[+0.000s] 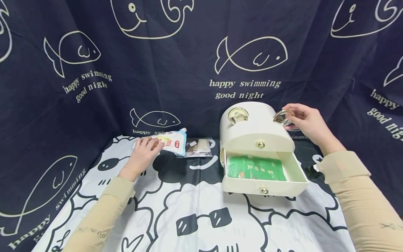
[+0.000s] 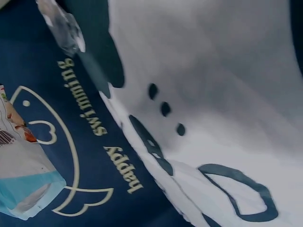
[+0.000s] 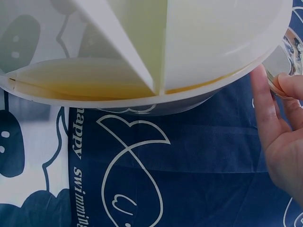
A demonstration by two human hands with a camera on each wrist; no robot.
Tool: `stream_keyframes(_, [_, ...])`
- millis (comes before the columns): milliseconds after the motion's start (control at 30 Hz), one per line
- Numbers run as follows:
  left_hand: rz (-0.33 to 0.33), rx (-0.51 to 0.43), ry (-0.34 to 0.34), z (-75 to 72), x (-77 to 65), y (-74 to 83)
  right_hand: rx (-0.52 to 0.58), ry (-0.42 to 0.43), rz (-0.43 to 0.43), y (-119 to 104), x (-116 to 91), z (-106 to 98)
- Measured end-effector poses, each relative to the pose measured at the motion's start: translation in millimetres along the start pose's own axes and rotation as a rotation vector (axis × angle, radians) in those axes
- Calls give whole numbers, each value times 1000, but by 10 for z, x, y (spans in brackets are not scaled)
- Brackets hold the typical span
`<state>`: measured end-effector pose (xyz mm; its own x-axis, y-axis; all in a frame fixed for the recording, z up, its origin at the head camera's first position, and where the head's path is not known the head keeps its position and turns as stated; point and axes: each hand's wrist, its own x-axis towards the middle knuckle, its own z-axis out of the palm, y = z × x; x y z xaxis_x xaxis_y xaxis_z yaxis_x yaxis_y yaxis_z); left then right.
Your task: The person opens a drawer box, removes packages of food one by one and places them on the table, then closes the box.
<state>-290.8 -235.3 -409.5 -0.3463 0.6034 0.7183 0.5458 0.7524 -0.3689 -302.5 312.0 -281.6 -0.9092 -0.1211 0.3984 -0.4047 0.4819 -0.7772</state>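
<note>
My left hand (image 1: 144, 154) grips a white and light-blue spouted pouch (image 1: 171, 142) with printed pictures on it, at the back left. The pouch's blue end (image 2: 33, 189) also shows in the left wrist view, where the hand itself is out of sight. With its thumb and fingers, my right hand (image 1: 305, 120) pinches a shiny round gold-rimmed ear (image 1: 281, 118) on top of a cream drawer box (image 1: 255, 122). The right wrist view shows that hand (image 3: 284, 137) beside the box's curved side. The lower drawer (image 1: 267, 188) is pulled out and holds a green packet (image 1: 256, 168).
A clear bag with small contents (image 1: 199, 147) lies by the pouch, against the back cloth. Another gold-rimmed ear (image 1: 238, 115) stands on the box's left. A small dark object (image 1: 312, 171) sits right of the drawer. Dark fish-print fabric (image 1: 176, 80) hangs behind the table cloth (image 1: 201, 203).
</note>
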Motion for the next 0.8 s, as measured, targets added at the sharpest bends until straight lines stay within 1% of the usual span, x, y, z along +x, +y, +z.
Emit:
stream_keyframes(100, [-2, 1, -52, 44, -45, -43, 7, 0, -7, -2, -1, -2])
stream_keyframes(200, [-10, -3, -118, 101, -89, -95, 17, -1, -10, 3, 2, -3])
stream_keyframes(300, [-34, -8, -186, 162, -119, -153, 21, -2, -10, 10, 2, 0])
stream_keyframes(467, [-90, -15, -278, 238, -128, -216, 27, -3, -14, 20, 8, -14])
stream_keyframes(567, [-94, -4, -319, 304, -142, -250, 29, -3, -16, 27, 12, -21])
stream_keyframes(800, [-58, 49, -348, 499, -181, -325, 25, -6, -10, 30, 9, -17])
